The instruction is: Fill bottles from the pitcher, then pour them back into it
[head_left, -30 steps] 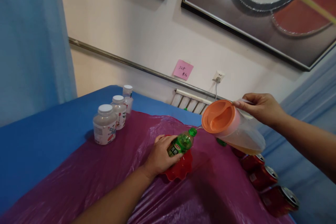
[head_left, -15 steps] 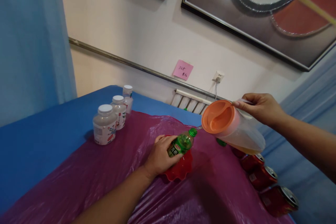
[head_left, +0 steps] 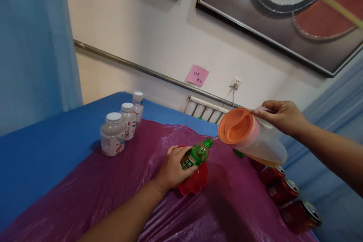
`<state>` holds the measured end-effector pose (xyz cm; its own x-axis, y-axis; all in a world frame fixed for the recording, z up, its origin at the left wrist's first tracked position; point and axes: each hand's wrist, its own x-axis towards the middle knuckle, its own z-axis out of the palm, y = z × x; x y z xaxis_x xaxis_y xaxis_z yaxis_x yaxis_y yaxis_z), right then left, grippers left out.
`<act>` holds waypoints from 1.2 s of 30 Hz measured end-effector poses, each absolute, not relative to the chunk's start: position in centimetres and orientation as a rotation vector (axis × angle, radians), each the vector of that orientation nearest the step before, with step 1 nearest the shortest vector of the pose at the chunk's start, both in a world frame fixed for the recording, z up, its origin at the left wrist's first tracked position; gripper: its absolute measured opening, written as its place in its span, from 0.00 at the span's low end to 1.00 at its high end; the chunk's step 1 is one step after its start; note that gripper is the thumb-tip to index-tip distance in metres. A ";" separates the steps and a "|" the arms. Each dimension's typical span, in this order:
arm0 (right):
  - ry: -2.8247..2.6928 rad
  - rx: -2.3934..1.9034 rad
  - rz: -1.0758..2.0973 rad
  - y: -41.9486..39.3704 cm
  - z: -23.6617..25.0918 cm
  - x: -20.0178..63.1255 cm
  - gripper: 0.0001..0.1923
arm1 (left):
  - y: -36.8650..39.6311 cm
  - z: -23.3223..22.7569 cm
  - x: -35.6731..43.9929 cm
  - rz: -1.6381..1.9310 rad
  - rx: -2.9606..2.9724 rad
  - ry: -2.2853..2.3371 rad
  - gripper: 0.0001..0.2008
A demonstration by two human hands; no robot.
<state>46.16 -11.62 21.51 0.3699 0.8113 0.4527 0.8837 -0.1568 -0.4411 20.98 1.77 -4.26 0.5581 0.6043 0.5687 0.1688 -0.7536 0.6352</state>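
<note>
My left hand (head_left: pixel 176 167) is wrapped around a small clear plastic bottle (head_left: pixel 195 155) with a green label and a green neck. The bottle leans to the right above a red wavy-rimmed bowl (head_left: pixel 195 185); whether its base rests in the bowl is hidden. My right hand (head_left: pixel 283 116) grips the handle of a translucent pitcher (head_left: pixel 263 149) with an orange lid (head_left: pixel 235 125). It is tipped to the left, its spout at the bottle's mouth, and some amber liquid lies low inside it. I cannot make out a stream between them.
Several red cans (head_left: pixel 300 215) line the table's right edge. White-capped jars (head_left: pixel 112 138) stand at the left on the blue tabletop (head_left: pixel 68 140). Crinkled purple plastic sheeting (head_left: pixel 119 196) covers the front. Behind are a wall rail (head_left: pixel 141 69) and a socket (head_left: pixel 235 83).
</note>
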 end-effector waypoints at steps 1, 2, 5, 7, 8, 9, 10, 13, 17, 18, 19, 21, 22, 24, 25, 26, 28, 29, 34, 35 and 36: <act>-1.460 -1.985 -0.142 -11.6 21.6 46.1 0.38 | 1.8 -4.3 21.0 1.105 2.274 0.618 0.27; -1.457 -1.990 -0.140 -11.6 21.6 46.1 0.38 | 1.8 -4.3 21.0 1.103 2.272 0.618 0.27; -1.444 -2.003 -0.136 -11.7 21.6 46.0 0.38 | 1.7 -4.2 21.0 1.090 2.267 0.614 0.27; -1.440 -2.003 -0.133 -11.6 21.6 46.0 0.38 | 1.7 -4.2 20.9 1.088 2.263 0.614 0.27; -1.440 -2.001 -0.131 -11.6 21.6 46.1 0.38 | 1.6 -4.1 20.9 1.090 2.263 0.614 0.27; -1.442 -1.998 -0.129 -11.6 21.6 46.2 0.38 | 1.6 -4.1 20.9 1.093 2.264 0.613 0.27; -1.445 -1.997 -0.126 -11.6 21.6 46.2 0.37 | 1.6 -4.1 20.9 1.097 2.264 0.612 0.27; -1.450 -1.991 -0.115 -11.6 21.6 46.5 0.36 | 1.6 -4.0 20.9 1.101 2.263 0.603 0.26; -1.441 -1.998 -0.111 -11.7 21.6 46.4 0.35 | 1.7 -4.1 20.9 1.097 2.261 0.592 0.26; -1.440 -2.003 -0.110 -11.7 21.6 46.4 0.35 | 1.7 -4.1 21.0 1.102 2.262 0.595 0.26; -1.438 -2.009 -0.107 -11.7 21.6 46.3 0.35 | 1.7 -4.0 21.0 1.109 2.264 0.599 0.26; -1.439 -2.019 -0.103 -11.7 21.6 46.2 0.36 | 1.7 -4.0 20.9 1.121 2.268 0.603 0.26; -1.443 -2.020 -0.103 -11.7 21.6 46.2 0.36 | 1.7 -4.0 20.9 1.123 2.270 0.602 0.26; -1.456 -2.011 -0.110 -11.7 21.6 46.2 0.36 | 1.7 -4.0 20.9 1.116 2.271 0.592 0.26; -1.464 -2.001 -0.115 -11.7 21.5 46.2 0.35 | 1.7 -4.0 20.9 1.111 2.269 0.587 0.26; -1.471 -1.990 -0.120 -11.7 21.5 46.3 0.35 | 1.7 -4.0 20.9 1.107 2.268 0.584 0.26; -1.481 -1.972 -0.123 -11.6 21.3 46.4 0.35 | 1.8 -4.1 20.9 1.102 2.268 0.584 0.26; -1.486 -1.967 -0.118 -11.6 21.2 46.4 0.34 | 1.8 -4.1 20.9 1.102 2.268 0.587 0.26; -1.507 -1.974 -0.112 -11.4 21.2 46.1 0.35 | 1.8 -4.1 20.9 1.103 2.266 0.599 0.26; -1.512 -1.974 -0.116 -11.4 21.2 45.9 0.35 | 1.8 -4.1 20.9 1.101 2.266 0.600 0.26; -1.516 -1.975 -0.118 -11.4 21.2 45.8 0.35 | 1.8 -4.1 20.9 1.096 2.266 0.600 0.26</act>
<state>45.78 -11.37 21.24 0.3313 0.8371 0.4353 0.8944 -0.1318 -0.4273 20.91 1.75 -4.10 0.5687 0.5986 0.5642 0.1531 -0.7509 0.6424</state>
